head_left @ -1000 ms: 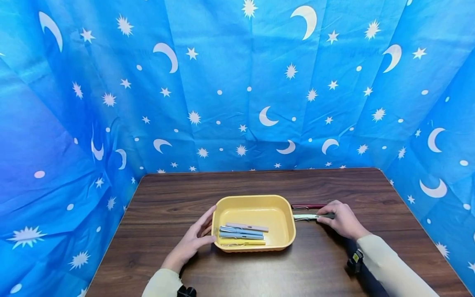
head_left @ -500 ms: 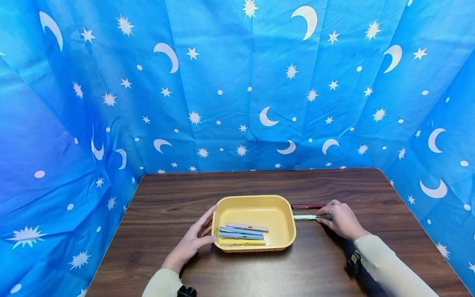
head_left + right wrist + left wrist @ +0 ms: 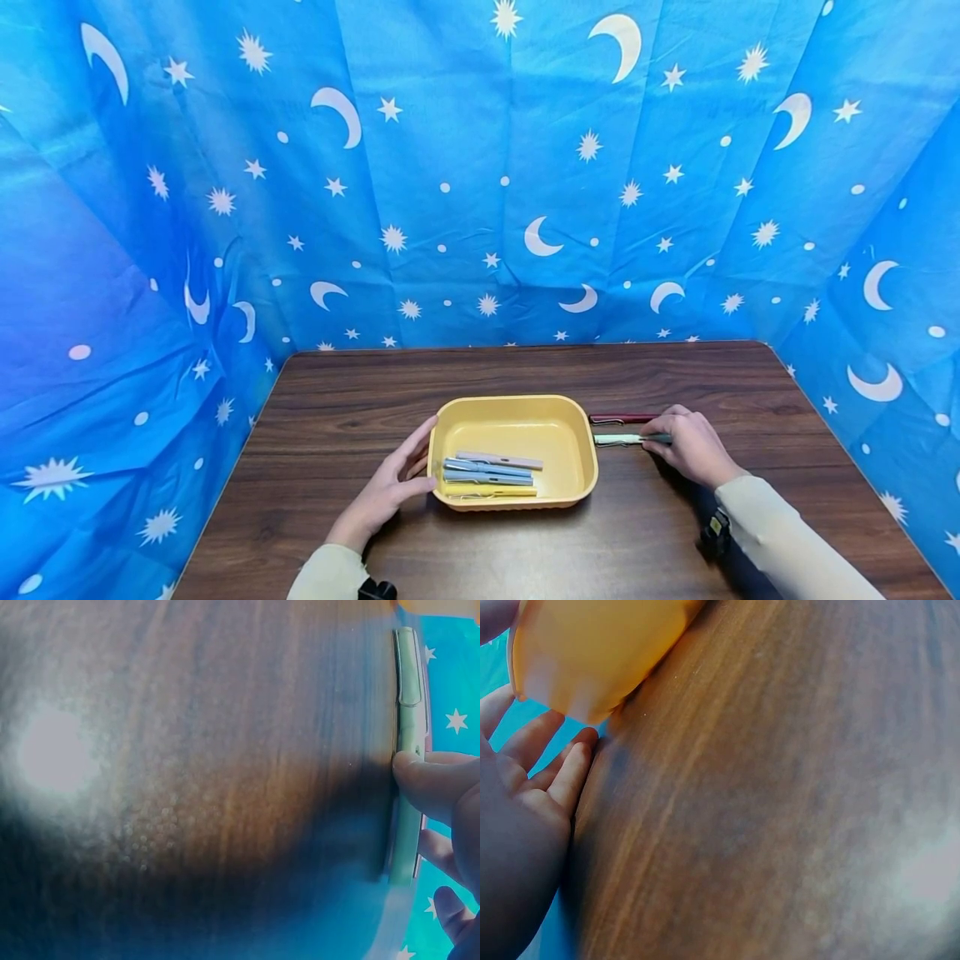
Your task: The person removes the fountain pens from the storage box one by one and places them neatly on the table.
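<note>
A yellow tray (image 3: pixel 517 404) stands on the table with several pens in its left part: a pinkish one (image 3: pixel 498 460), blue ones (image 3: pixel 487 473) and a yellow one (image 3: pixel 491 492). My left hand (image 3: pixel 384 490) rests against the tray's left end, fingers spread and fairly straight along its outer wall (image 3: pixel 592 667). On the right, my right hand (image 3: pixel 693 447) pinches a light green pen (image 3: pixel 409 667) between thumb and fingers. That pen lies at table level, its clip end by the tray's right side. Just behind it is a dark red pen (image 3: pixel 622 418), partly hidden by the hand.
The dark wooden table (image 3: pixel 360 379) surrounds the tray. A blue cloth (image 3: pixel 450 208) with white moons and stars hangs behind the table and along both sides. Small black devices (image 3: pixel 716 533) are worn at the wrists.
Over the last second, the right hand turns the light green pen slightly in place. The left hand, the tray and the other pens stay where they were.
</note>
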Tool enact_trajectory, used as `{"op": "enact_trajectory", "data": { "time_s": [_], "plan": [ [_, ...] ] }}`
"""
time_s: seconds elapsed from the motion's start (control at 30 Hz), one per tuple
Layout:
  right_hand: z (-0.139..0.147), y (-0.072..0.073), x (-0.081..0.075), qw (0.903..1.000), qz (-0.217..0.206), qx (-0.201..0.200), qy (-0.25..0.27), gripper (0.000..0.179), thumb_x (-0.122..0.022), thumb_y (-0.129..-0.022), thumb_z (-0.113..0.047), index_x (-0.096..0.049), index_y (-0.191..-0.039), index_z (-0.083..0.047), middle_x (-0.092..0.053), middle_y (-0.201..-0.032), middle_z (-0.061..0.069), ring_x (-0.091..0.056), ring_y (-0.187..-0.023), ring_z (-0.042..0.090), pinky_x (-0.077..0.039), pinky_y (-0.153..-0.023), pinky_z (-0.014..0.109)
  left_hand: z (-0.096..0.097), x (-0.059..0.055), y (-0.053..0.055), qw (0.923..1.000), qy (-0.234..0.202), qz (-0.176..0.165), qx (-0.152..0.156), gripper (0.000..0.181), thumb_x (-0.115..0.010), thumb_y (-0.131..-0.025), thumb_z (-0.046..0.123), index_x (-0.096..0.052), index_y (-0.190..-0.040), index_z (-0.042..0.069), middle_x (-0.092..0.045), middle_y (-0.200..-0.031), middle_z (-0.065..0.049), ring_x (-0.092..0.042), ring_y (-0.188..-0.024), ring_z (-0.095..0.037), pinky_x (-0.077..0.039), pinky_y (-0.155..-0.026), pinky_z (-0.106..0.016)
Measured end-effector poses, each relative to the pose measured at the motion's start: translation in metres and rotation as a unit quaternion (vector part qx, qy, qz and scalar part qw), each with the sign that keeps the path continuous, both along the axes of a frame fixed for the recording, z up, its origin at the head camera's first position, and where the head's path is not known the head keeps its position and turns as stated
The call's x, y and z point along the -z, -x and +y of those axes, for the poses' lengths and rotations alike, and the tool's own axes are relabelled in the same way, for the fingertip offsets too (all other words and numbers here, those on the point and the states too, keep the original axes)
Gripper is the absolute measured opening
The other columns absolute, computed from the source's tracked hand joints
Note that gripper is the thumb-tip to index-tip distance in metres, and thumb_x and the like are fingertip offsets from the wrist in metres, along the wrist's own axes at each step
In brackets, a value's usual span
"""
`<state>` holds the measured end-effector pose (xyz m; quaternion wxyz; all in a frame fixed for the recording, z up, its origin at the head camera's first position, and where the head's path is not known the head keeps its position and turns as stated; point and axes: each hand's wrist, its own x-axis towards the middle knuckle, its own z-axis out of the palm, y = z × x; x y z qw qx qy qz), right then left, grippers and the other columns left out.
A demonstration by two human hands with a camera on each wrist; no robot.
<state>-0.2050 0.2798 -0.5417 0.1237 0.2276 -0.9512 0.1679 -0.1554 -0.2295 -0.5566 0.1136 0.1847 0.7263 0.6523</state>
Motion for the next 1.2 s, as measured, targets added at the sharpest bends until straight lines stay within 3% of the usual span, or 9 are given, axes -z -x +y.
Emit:
{"op": "enact_trajectory", "data": {
  "time_s": [1.2],
  "plan": [
    [-0.0011, -0.0003, -0.0005, 1.0000, 0.000, 0.004, 0.001, 0.014, -0.090, -0.081, -0.010, -0.084, -0.092, -0.014, -0.078, -0.088, -0.003, -0.069, -0.088, 0.022, -0.060, -0.077, 0.048, 0.0002, -0.0012, -0.0010, 1.0000, 0.003, -0.001, 0.000, 0.084, -0.067, -0.100, 0.004, -0.024, -0.169, 0.023, -0.024, -0.173, -0.012, -0.023, -0.158, -0.036, -0.035, -0.116, -0.015]
  ]
}}
